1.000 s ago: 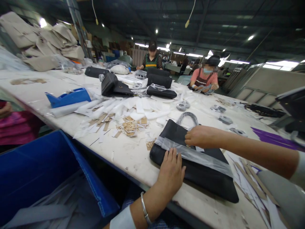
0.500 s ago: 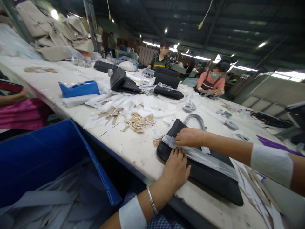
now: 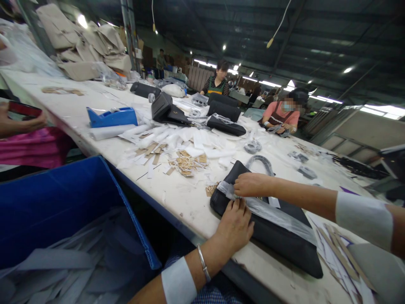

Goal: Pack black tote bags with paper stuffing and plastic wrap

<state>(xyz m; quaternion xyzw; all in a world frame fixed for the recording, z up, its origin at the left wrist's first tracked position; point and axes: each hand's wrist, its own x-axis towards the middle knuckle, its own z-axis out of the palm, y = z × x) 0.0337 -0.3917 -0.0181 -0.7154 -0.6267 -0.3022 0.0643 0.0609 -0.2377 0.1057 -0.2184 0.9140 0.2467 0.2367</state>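
A black handbag [image 3: 284, 245] lies on its side on the white table in front of me, its wrapped handle [image 3: 261, 162] arching at the far side. Along the bag's top runs a translucent plastic strip [image 3: 281, 217]. My right hand [image 3: 251, 185] is closed in a pinch over the left end of this strip; what its fingertips hold is hidden. Just below, my left hand [image 3: 236, 226] has its bent fingers gripping the bag's edge, fingertips close to those of the right hand. Several tags with string [image 3: 210, 189] lie by the bag's left end.
A blue bin [image 3: 126, 211] with pale offcuts stands at lower left. Beyond the bag are a tag pile [image 3: 188, 164], a blue tape dispenser [image 3: 112, 117] and black bags [image 3: 169, 112]. Cardboard strips [image 3: 343, 249] lie at right. Co-workers sit across the table and at left.
The view has shifted slightly, so the table's contents appear a little further right. Both hands stay at the same spot on the bag, with barely any visible movement.
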